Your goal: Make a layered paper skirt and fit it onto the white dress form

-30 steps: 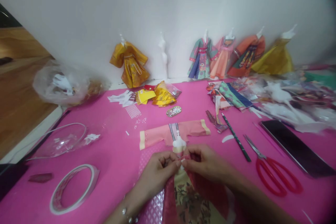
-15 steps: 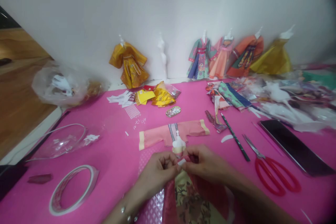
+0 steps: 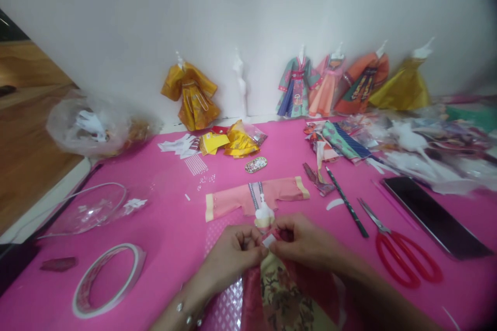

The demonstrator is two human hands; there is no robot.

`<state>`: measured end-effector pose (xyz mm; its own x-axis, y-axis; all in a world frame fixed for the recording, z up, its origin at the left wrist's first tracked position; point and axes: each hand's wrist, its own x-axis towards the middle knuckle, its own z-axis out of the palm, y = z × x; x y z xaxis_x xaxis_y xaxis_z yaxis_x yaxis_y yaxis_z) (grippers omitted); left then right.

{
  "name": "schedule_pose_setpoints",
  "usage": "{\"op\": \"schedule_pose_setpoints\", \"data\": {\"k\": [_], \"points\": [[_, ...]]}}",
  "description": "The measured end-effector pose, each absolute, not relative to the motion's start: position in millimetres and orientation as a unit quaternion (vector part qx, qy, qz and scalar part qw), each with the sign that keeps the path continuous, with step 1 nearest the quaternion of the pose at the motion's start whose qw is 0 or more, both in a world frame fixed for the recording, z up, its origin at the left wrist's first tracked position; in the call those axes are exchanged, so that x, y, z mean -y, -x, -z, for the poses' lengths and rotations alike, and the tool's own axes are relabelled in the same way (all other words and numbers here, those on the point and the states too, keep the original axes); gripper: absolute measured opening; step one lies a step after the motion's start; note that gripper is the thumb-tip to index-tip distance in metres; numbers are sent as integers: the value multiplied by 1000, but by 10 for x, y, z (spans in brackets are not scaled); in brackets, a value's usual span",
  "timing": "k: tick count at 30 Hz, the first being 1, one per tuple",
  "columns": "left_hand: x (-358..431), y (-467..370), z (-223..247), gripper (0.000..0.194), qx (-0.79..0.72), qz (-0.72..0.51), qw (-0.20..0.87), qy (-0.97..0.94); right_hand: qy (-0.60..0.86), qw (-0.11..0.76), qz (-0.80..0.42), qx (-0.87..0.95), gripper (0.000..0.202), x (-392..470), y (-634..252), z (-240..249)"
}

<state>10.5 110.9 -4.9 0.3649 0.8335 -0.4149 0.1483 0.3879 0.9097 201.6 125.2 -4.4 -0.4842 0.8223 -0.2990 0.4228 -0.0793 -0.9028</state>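
At the bottom centre lies a small white doll form [image 3: 264, 211] dressed in a red doll skirt [image 3: 252, 295] with a gold patterned front panel [image 3: 283, 289]. My left hand [image 3: 236, 251] pinches the skirt's waist from the left, thumb and fingers closed. Opposite it, my right hand [image 3: 298, 240] pinches the same waist. A small white piece [image 3: 268, 240], perhaps tape, shows between the two thumbs. Just beyond the hands a pink doll jacket [image 3: 229, 199] with cream cuffs is spread flat, partly behind the doll's head end.
Red-handled scissors [image 3: 407, 258], a dark pencil [image 3: 347, 201] and a phone [image 3: 435, 217] lie right. A tape roll [image 3: 108, 280] lies left. Dressed dolls, including one in gold [image 3: 198, 93], lean on the wall. Plastic-wrapped pieces [image 3: 415, 145] are heaped back right.
The gold panel has shifted slightly to the right below the hands, and the white piece shows a little more. Both hands keep their pinch at the waist.
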Motion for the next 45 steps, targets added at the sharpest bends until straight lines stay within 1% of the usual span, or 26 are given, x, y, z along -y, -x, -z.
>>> {"op": "schedule_pose_setpoints", "data": {"k": [5,9,12,17,23,30,39,45], "points": [[-1123,-101,4,24,-505,-239,658,-506,484,182,-568,640,16,-1248,-1993,47],[-1122,-99,39,17,-491,-256,655,-514,485,190,-572,634,17,-1238,-1981,74],[-1115,-103,71,15,-487,-263,651,-520,474,212,-583,625,15,-1249,-1982,92],[-1117,-108,66,17,-480,-277,636,-536,446,238,-597,623,11,-1278,-1983,85],[-1140,-90,72,20,-452,-276,640,-556,431,229,-590,643,9,-1286,-1985,58],[-1145,-72,74,26,-429,-267,654,-563,427,222,-570,666,13,-1310,-2023,31],[-1141,-63,77,23,-420,-255,660,-568,413,215,-574,673,19,-1294,-2019,48],[-1122,-64,35,19,-432,-252,651,-571,413,212,-579,670,19,-1273,-2038,49]]}}
